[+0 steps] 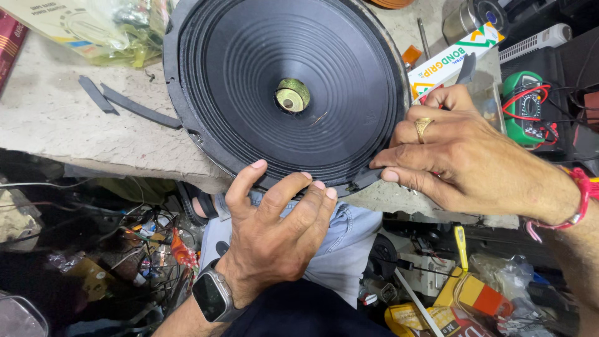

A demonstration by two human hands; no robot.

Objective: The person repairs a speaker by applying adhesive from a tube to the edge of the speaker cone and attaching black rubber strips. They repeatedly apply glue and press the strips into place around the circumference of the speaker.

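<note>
I see the big black speaker (287, 93) lying at the workbench (56, 118) front edge. My left hand (274, 231) presses its rim flat with spread fingers, while my right hand (462, 156) pinches a black rim strip (365, 179) onto it.

white-green glue box (454, 57) top right, dark watch screen (209, 298)

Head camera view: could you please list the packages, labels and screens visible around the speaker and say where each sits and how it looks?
Glue carton: long white box with green and orange marks, upper right of the speaker cone.
Multimeter: green case, grey screen, red leads, far right.
Smartwatch: dark blank screen, on the left hand's wrist.
Yellow-and-red packets: lower right, under the bench.
Plastic bag: clear, over a cream printed carton, top left.
</note>
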